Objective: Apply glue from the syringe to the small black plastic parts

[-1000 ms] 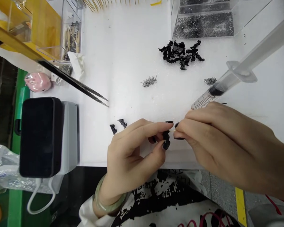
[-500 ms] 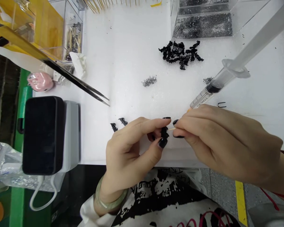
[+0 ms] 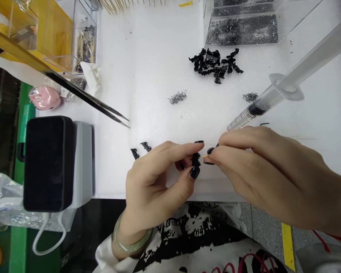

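Near the table's front edge, my left hand point(image 3: 161, 176) pinches a small black scalloped piece point(image 3: 196, 160) between thumb and fingers. My right hand point(image 3: 267, 170) is closed just to the right, its fingertips on a thin yellowish stick point(image 3: 205, 156) like a toothpick, whose end points at the black piece. A syringe point(image 3: 263, 104) slants up and right from behind my right hand; its lower end is hidden, so I cannot tell whether the fingers hold it. Two similar black pieces point(image 3: 146, 146) lie left of my left hand.
Beyond my hands lie a pile of black pieces point(image 3: 216, 64) and two heaps of tiny metal bits point(image 3: 178, 97). Tweezers point(image 3: 102, 108) reach in from the left above a phone-like black device point(image 3: 48, 163). A clear tray point(image 3: 241, 42) stands at the back.
My right hand has moved slightly left, toward the black piece, and more of its fingers is raised. The syringe has shifted a little right and down. My left hand keeps its pinch.
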`<control>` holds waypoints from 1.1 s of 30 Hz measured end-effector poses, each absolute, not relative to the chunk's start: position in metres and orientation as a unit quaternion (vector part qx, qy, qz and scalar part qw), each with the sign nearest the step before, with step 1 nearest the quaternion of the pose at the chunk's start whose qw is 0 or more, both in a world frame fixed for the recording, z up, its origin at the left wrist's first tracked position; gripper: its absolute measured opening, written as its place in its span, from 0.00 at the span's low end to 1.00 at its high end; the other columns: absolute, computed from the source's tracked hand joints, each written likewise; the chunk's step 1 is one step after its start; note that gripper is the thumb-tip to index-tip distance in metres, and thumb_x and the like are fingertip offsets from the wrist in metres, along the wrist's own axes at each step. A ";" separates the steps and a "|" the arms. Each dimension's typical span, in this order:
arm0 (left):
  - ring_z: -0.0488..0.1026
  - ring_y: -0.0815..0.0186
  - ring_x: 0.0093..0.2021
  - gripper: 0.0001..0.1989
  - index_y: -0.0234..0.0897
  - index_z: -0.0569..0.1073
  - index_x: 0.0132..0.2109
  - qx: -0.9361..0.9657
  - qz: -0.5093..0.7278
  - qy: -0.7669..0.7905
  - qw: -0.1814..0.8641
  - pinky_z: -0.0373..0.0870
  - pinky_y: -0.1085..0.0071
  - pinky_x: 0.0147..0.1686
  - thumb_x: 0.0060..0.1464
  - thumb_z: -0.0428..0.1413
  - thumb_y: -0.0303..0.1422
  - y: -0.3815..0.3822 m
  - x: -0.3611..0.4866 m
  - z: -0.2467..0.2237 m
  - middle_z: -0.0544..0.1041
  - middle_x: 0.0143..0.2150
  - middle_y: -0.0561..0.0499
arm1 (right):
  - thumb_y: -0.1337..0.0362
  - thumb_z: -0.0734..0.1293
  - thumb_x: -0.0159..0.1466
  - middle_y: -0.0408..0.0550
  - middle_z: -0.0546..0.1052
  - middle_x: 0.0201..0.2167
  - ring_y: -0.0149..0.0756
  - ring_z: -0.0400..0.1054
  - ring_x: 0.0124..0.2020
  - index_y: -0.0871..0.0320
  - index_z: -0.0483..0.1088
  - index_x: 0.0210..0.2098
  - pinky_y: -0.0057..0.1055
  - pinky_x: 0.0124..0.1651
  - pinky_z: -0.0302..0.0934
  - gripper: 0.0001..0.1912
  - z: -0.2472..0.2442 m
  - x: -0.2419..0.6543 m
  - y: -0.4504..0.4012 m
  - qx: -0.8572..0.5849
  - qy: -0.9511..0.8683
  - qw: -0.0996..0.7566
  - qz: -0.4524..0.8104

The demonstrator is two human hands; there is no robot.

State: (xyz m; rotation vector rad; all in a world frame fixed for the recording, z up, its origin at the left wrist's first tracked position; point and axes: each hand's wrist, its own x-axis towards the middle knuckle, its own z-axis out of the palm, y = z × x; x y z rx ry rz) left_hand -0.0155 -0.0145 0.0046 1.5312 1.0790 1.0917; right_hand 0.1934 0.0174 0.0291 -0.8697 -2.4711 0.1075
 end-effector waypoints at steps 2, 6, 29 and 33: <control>0.72 0.67 0.37 0.24 0.45 0.78 0.57 0.628 0.442 0.442 0.464 0.72 0.70 0.36 0.59 0.56 0.17 -0.014 -0.015 0.005 0.76 0.37 0.52 | 0.74 0.67 0.66 0.50 0.74 0.31 0.34 0.69 0.31 0.59 0.71 0.33 0.32 0.32 0.69 0.06 0.031 0.192 0.018 -0.321 -0.909 0.263 0.044; 0.72 0.66 0.38 0.25 0.45 0.78 0.58 0.636 0.440 0.441 0.455 0.72 0.69 0.35 0.59 0.57 0.17 -0.015 -0.015 0.005 0.76 0.37 0.51 | 0.76 0.64 0.67 0.51 0.74 0.30 0.34 0.70 0.33 0.59 0.69 0.30 0.31 0.33 0.68 0.10 0.032 0.188 0.017 -0.328 -0.896 0.289 0.082; 0.71 0.68 0.37 0.25 0.36 0.78 0.59 0.617 0.482 0.401 0.476 0.70 0.67 0.34 0.57 0.56 0.15 -0.014 -0.012 0.001 0.74 0.37 0.49 | 0.75 0.65 0.68 0.58 0.74 0.39 0.42 0.71 0.39 0.69 0.72 0.44 0.36 0.31 0.66 0.06 0.030 0.200 0.016 -0.316 -0.916 0.238 0.066; 0.70 0.67 0.36 0.25 0.38 0.78 0.59 0.615 0.481 0.402 0.479 0.70 0.66 0.34 0.57 0.56 0.15 -0.013 -0.012 0.002 0.74 0.37 0.49 | 0.73 0.66 0.68 0.58 0.74 0.41 0.42 0.72 0.40 0.70 0.71 0.47 0.36 0.32 0.67 0.08 0.030 0.200 0.018 -0.303 -0.925 0.218 0.069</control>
